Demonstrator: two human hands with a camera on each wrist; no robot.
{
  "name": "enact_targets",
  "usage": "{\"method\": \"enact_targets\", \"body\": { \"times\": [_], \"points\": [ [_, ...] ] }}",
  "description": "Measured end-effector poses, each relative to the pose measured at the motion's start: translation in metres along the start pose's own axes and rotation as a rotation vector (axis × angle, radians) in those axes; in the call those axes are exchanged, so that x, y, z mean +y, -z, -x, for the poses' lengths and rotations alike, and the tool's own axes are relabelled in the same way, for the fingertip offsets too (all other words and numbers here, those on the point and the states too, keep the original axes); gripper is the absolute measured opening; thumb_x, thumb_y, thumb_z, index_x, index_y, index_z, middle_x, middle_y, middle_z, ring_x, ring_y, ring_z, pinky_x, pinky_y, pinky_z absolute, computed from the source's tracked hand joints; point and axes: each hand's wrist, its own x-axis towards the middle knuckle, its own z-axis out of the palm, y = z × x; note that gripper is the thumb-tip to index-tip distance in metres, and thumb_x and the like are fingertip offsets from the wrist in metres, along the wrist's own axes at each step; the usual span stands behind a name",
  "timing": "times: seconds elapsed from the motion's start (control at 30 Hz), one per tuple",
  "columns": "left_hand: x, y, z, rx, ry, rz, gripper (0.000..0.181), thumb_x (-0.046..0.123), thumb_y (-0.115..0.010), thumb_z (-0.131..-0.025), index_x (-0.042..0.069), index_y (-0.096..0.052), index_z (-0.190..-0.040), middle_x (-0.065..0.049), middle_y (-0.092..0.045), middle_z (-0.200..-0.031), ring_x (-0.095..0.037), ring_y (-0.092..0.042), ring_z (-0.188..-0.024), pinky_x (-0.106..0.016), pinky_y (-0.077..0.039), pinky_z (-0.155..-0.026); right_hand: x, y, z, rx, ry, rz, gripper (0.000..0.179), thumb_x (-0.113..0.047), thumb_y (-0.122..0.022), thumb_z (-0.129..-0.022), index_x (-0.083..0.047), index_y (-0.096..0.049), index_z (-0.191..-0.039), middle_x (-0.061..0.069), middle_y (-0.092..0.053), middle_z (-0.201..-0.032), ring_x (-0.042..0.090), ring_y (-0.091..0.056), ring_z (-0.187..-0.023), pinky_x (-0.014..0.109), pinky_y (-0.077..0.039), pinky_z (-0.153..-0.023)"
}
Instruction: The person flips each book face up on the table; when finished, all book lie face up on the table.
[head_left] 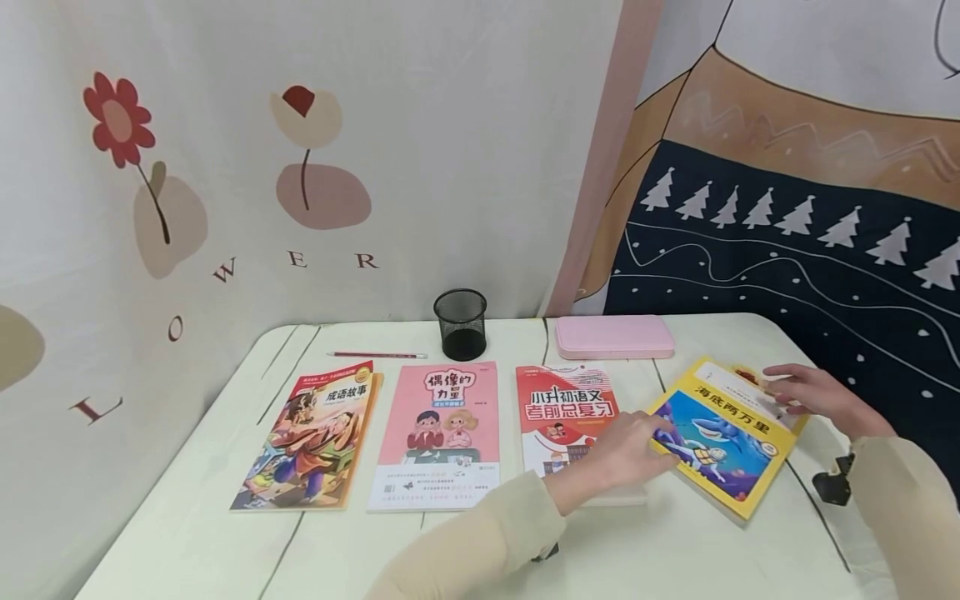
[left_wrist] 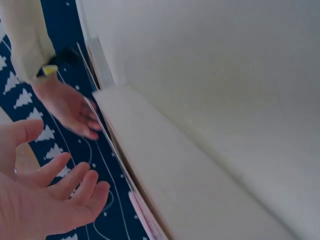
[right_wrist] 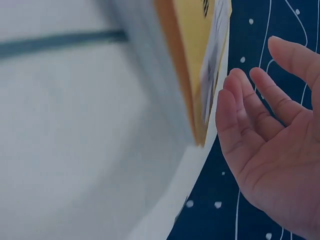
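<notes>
A yellow book (head_left: 720, 446) with a blue undersea picture lies tilted on the right side of the white table (head_left: 600, 558). My left hand (head_left: 622, 450) reaches over the red-and-white book (head_left: 540, 417), its fingertips by the yellow book's left edge. In the left wrist view the fingers of that hand look loosely bent, with nothing in the palm. My right hand (head_left: 828, 400) is at the yellow book's upper right corner. The right wrist view has its relaxed fingers (right_wrist: 257, 110) beside the book's corner; whether they touch it, I cannot tell.
To the left lie a pink book (head_left: 442, 433) and a comic-style storybook (head_left: 307, 442). Along the back are a red pencil (head_left: 378, 355), a black mesh pen holder (head_left: 461, 325) and a pink case (head_left: 615, 337). Printed cloth hangs behind the table.
</notes>
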Motion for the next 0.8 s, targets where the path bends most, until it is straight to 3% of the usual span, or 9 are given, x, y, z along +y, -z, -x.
{"method": "enact_targets", "body": {
  "times": [0.07,0.13,0.33,0.6,0.8],
  "points": [
    [-0.004,0.001,-0.003,-0.004,0.028,-0.046,0.044,0.034,-0.065,-0.078,0.020,-0.055,-0.119,0.008,-0.053,-0.104,-0.003,-0.043,-0.087,-0.017,-0.041,-0.070,0.006,0.002,0.001,-0.003,-0.022,-0.008,0.080,-0.052,-0.056,-0.079,0.005,-0.030,-0.129,0.024,-0.042,-0.114,0.031,-0.046,-0.091,0.037,-0.048,-0.075],
    [-0.007,0.000,-0.005,-0.016,0.053,-0.062,0.047,0.035,-0.065,-0.078,0.019,-0.053,-0.120,0.008,-0.053,-0.105,-0.004,-0.043,-0.088,-0.018,-0.041,-0.071,-0.008,0.000,0.017,-0.013,-0.041,-0.012,0.074,-0.046,-0.057,-0.081,0.007,-0.032,-0.127,0.023,-0.043,-0.110,0.030,-0.045,-0.088,0.036,-0.048,-0.073],
    [-0.015,-0.002,-0.011,-0.085,0.139,-0.030,0.051,0.037,-0.066,-0.077,0.019,-0.049,-0.122,0.008,-0.052,-0.102,-0.007,-0.041,-0.088,-0.021,-0.042,-0.071,-0.026,-0.006,0.043,-0.044,-0.052,0.046,0.074,-0.042,-0.053,-0.085,0.013,-0.026,-0.127,0.033,-0.033,-0.119,0.035,-0.042,-0.095,0.037,-0.046,-0.075],
    [-0.015,-0.005,-0.014,-0.101,0.139,-0.120,0.051,0.041,-0.065,-0.076,0.021,-0.051,-0.120,0.009,-0.052,-0.100,-0.010,-0.040,-0.089,-0.022,-0.042,-0.070,-0.023,0.002,0.048,-0.045,-0.136,0.082,0.082,-0.045,-0.060,-0.079,0.015,-0.027,-0.124,0.030,-0.039,-0.112,0.030,-0.046,-0.088,0.039,-0.047,-0.074],
    [-0.014,-0.006,-0.013,-0.114,0.158,-0.029,0.045,0.037,-0.067,-0.076,0.018,-0.056,-0.115,0.010,-0.055,-0.092,-0.007,-0.044,-0.078,-0.021,-0.042,-0.066,-0.016,0.003,0.051,-0.056,-0.166,0.080,0.086,-0.049,-0.060,-0.077,0.016,-0.027,-0.123,0.017,-0.051,-0.099,0.025,-0.049,-0.082,0.038,-0.048,-0.070]
  ]
}}
